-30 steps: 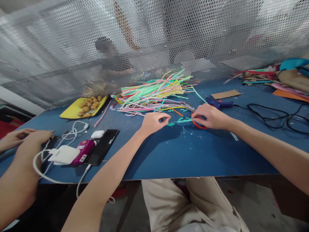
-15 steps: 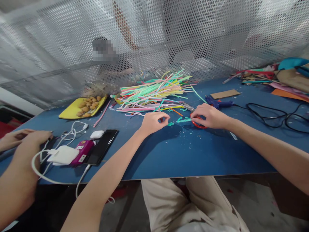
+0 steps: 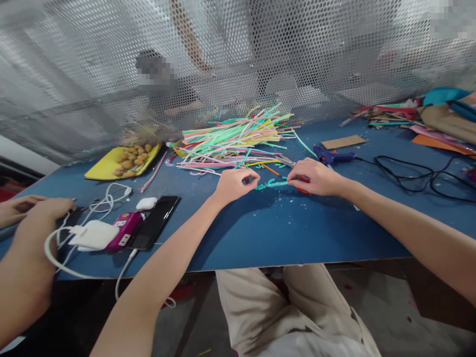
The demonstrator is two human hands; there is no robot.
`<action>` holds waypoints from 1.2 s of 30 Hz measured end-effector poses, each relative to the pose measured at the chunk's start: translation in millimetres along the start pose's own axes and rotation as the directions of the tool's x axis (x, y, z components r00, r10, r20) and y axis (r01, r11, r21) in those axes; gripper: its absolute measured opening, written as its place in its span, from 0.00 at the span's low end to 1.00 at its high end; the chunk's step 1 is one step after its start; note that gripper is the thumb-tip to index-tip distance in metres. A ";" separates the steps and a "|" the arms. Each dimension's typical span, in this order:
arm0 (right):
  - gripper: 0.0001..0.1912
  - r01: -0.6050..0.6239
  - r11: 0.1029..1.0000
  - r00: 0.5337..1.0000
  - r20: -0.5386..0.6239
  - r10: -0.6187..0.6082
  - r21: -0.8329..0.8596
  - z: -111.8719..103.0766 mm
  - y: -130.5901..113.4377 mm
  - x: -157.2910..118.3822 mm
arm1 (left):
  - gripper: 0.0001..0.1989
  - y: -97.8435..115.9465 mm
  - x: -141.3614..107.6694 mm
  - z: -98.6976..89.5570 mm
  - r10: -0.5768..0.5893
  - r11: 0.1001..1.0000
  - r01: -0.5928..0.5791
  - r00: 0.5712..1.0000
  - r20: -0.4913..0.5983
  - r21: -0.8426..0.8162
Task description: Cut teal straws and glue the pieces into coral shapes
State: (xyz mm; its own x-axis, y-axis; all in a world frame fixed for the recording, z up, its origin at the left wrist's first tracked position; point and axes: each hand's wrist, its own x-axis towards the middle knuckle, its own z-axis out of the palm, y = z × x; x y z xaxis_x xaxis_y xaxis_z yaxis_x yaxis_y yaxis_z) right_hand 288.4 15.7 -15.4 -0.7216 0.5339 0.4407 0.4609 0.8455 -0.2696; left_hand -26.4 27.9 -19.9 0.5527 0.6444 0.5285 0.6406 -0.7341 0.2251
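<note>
My left hand [image 3: 235, 186] is closed, thumb and forefinger curled into a pinch just above the blue table. Whatever is between those fingertips is too small to make out; small teal pieces lie right beside them. My right hand [image 3: 315, 176] is closed too, its fingertips on the right end of a short teal pipe cleaner [image 3: 278, 184]. Beneath that hand are red-handled scissors [image 3: 287, 160], blades pointing up and left; the palm partly hides the handle. A heap of long pastel pipe cleaners [image 3: 238, 136] lies behind both hands.
A blue glue gun [image 3: 336, 156] with a black cord lies right, before a cardboard strip [image 3: 342, 142]. Leftward are a phone [image 3: 158, 223], a purple power adapter [image 3: 125, 230], white cables and a yellow tray [image 3: 97, 166]. Another person's hands [image 3: 40, 208] rest far left. Perforated metal stands behind.
My right hand has shifted slightly left, over the scissors' handle, closer to my left hand. The left hand keeps its pinch. The whole view has moved a little.
</note>
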 end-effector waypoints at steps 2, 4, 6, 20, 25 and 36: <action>0.12 -0.001 1.000 1.000 -0.003 0.001 -0.006 -0.4 -0.5 -0.3 | 0.08 0.4 -0.3 -0.7 -0.004 1.000 0.004 1.000 0.003 -0.008; 0.13 -0.007 1.000 1.000 -0.007 0.007 -0.008 -1.3 -0.6 -0.6 | 0.08 0.2 -0.6 -1.1 -0.005 1.000 0.005 1.000 0.001 -0.020; 0.13 -0.014 1.000 1.000 -0.009 0.014 -0.006 -1.9 -0.3 -0.7 | 0.07 -0.6 -0.7 -0.9 0.002 1.000 -0.002 1.000 -0.004 -0.025; 0.12 -0.019 1.000 1.000 0.015 0.019 0.022 1.1 0.3 -0.1 | 0.09 -0.1 0.2 -1.1 0.011 1.000 -0.012 0.999 0.033 0.012; 0.10 -0.023 1.000 0.999 0.036 0.022 0.012 2.1 1.3 -1.1 | 0.11 3.6 1.1 -3.7 0.050 0.999 -0.050 0.998 0.046 0.008; 0.11 -0.022 1.000 0.999 0.030 0.021 0.018 1.6 1.1 0.1 | 0.11 4.9 1.0 -0.8 0.074 0.997 -0.074 0.997 0.004 0.015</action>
State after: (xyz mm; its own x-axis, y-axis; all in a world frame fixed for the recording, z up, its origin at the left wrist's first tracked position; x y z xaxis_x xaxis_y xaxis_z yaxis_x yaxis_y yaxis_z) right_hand 288.0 16.6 -17.0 -0.7268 0.5519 0.4088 0.4673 0.8336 -0.2946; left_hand -23.2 24.7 -17.6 0.6005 0.5891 0.5407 0.6057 -0.7766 0.1734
